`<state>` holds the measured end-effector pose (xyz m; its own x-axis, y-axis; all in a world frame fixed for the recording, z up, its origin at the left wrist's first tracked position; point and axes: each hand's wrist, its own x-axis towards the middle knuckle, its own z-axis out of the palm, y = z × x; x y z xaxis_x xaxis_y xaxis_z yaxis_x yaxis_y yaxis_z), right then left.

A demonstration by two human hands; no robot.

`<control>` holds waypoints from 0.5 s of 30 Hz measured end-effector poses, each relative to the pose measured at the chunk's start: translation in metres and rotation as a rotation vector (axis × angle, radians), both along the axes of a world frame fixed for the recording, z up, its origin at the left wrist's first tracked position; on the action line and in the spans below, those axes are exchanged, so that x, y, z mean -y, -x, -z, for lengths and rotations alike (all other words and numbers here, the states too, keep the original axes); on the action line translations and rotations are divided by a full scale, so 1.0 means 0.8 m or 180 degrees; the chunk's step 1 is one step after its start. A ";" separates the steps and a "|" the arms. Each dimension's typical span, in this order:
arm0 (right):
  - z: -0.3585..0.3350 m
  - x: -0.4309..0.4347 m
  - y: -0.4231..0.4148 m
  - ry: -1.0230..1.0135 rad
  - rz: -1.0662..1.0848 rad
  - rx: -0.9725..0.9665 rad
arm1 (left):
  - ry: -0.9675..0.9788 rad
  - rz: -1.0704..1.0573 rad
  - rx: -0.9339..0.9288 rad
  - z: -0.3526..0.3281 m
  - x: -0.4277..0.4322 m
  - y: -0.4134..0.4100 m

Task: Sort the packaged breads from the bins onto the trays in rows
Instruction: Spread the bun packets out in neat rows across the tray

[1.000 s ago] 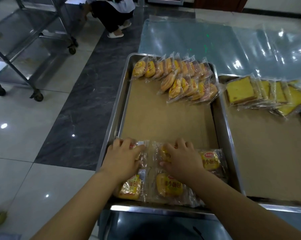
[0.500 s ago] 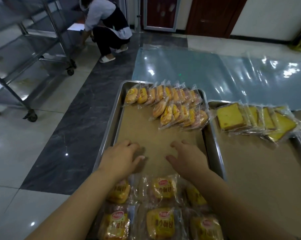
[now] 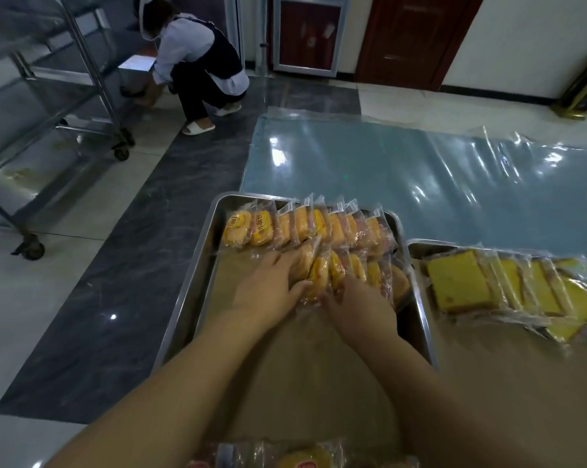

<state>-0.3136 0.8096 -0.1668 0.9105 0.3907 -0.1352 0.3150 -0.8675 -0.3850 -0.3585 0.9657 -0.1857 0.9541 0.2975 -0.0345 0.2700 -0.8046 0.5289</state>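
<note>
A steel tray [image 3: 197,275] lined with brown paper holds two overlapping rows of packaged yellow buns at its far end, a back row [image 3: 305,224] and a shorter front row [image 3: 356,268]. My left hand [image 3: 272,285] lies with straight fingers on the leaning bun at the front row's left end. Beside it, my right hand [image 3: 356,305] touches the near edges of that row's packets. More packaged buns [image 3: 302,459] show at the bottom edge of the view.
A second lined tray [image 3: 420,246] on the right carries packaged yellow cake slices [image 3: 461,282]. A shiny plastic sheet [image 3: 386,170] covers the floor beyond the trays. A person [image 3: 197,62] crouches by a wheeled steel rack [image 3: 49,96] at the far left.
Both hands left the loose buns at the tray's near end and reached forward to the front row of buns. The view tilted up.
</note>
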 end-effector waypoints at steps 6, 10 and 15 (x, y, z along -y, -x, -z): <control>0.011 -0.001 -0.005 -0.0193 0.0026 -0.0114 | 0.0069 0.0084 0.0288 0.018 0.000 -0.012; 0.015 0.009 0.008 -0.0452 0.0118 -0.0276 | 0.0256 -0.0158 0.0607 0.014 -0.007 0.013; 0.022 0.031 0.039 -0.0657 0.0092 -0.0513 | 0.0757 -0.0403 0.0625 -0.001 -0.025 0.059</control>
